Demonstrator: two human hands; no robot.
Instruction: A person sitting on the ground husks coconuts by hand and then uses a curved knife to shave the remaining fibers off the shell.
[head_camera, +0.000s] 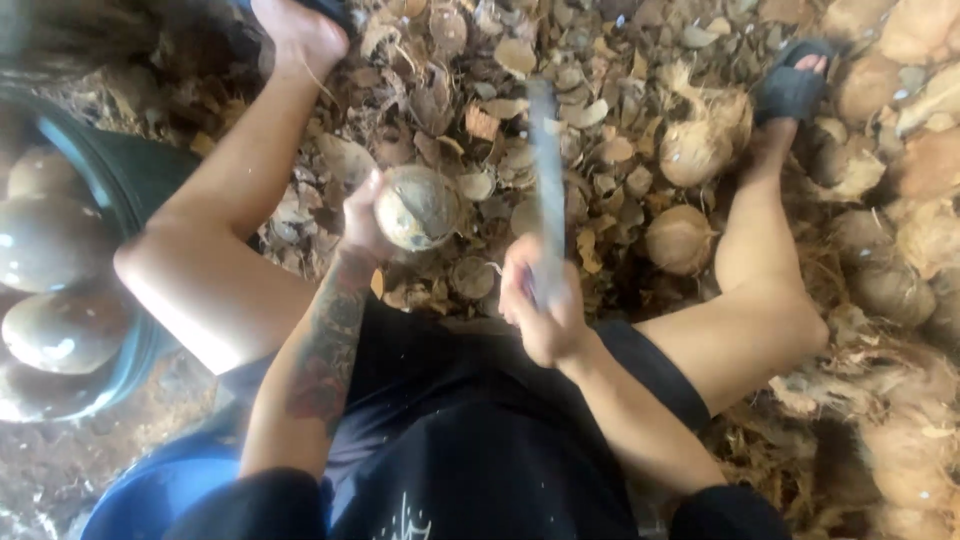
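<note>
My left hand (362, 215) grips a round, partly peeled coconut (416, 207) and holds it up in front of me, between my knees. In my right hand (540, 300) is a long knife (546, 170) with a blurred metal blade that points away from me, just right of the coconut. I sit with legs apart, in black shorts, over a floor of husk chips.
A dark tub (130, 180) at left holds several peeled wet coconuts (62, 330). Unpeeled hairy coconuts (700, 140) lie ahead and to the right (890, 290). Shell and husk scraps (470, 70) cover the ground. My feet (790, 85) rest among them.
</note>
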